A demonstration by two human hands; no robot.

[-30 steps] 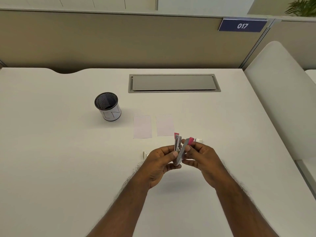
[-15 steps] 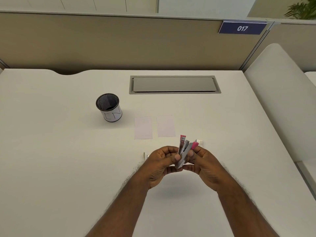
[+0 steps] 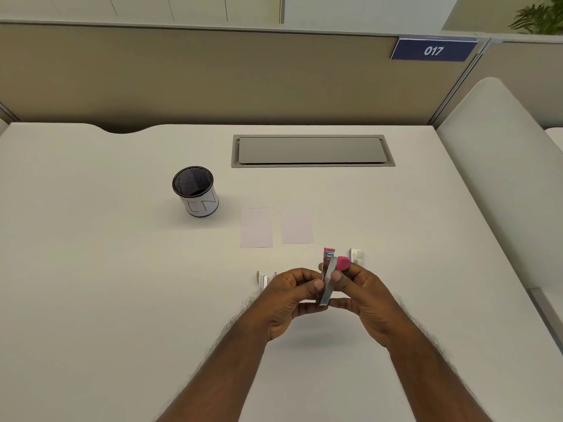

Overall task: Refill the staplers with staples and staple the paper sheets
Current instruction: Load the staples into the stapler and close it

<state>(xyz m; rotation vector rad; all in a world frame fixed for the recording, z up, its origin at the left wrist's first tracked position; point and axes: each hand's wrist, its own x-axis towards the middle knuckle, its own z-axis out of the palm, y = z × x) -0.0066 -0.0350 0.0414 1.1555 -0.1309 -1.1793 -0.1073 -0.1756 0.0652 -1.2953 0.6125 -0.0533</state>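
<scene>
Seemingly mid-refill, both hands, left hand (image 3: 292, 295) and right hand (image 3: 362, 295), are gripping the opened pink stapler (image 3: 330, 277) at lower centre, while two paper sheets (image 3: 256, 228) are lying unstapled on the tabletop (image 3: 122, 300).

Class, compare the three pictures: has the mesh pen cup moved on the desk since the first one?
No. The pen cup keeps the same place beside the two paper sheets and the grey desk hatch; its small drift in the frame matches theirs, so the camera moved.
</scene>
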